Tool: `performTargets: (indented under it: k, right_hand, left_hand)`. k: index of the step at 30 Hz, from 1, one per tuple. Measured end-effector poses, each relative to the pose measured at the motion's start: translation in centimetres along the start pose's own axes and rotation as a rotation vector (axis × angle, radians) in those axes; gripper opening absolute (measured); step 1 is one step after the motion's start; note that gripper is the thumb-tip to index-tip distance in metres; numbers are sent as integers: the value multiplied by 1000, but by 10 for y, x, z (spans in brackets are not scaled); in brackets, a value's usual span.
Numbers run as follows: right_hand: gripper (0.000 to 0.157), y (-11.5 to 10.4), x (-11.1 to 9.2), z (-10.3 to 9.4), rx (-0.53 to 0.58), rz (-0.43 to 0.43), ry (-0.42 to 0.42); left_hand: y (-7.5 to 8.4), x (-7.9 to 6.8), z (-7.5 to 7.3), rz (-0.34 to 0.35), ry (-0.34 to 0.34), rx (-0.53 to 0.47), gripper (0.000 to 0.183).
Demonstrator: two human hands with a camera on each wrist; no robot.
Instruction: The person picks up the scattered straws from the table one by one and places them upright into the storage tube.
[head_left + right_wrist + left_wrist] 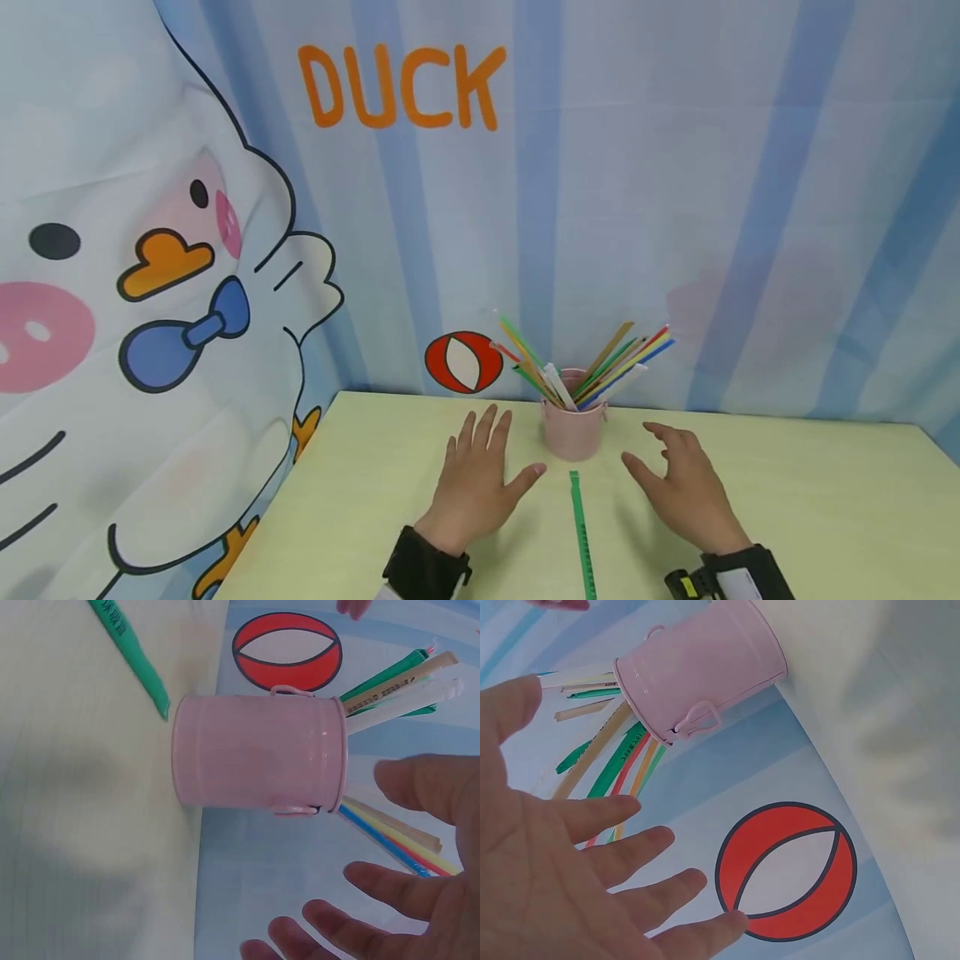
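Note:
On the table stands a small pink metal bucket [573, 433] with looped side lugs, holding several straws [617, 370] of various colours, some in printed paper wrappers. A single green paper-wrapped straw [581, 533] lies in front of it, pointing toward the table's near side. My left hand [474, 492] hovers left of the bucket, palm down with fingers spread and nothing in them. To the bucket's right is my right hand [692, 496], its fingers slightly bent and thumb apart, also holding nothing. In the right wrist view the thumb is near the bucket's [259, 754] rim.
The pale yellow table [825, 500] ends at the back against a blue striped curtain [637, 167]. Printed on the fabric are a large duck [187, 467], the word DUCK and a red ball [442, 367]. Dark straps [427, 567] wrap both wrists.

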State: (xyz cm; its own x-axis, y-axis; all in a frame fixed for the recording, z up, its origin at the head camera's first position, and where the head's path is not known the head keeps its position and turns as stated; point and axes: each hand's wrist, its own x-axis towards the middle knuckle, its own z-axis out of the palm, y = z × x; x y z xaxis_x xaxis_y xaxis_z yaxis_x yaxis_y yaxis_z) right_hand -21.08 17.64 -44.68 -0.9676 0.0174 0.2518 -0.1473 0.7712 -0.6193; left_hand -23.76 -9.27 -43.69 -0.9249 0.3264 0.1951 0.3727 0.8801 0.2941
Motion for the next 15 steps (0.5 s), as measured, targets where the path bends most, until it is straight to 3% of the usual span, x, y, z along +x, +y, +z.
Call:
performTargets:
  k: [4,15]
  right_hand:
    - [65,6,2,1,-21,-42,1]
    - [64,12,6,-4,-12,-49,5]
  left_hand:
    - [1,1,3,-3,22,-19,84]
    - [3,2,7,1,49,-25,82]
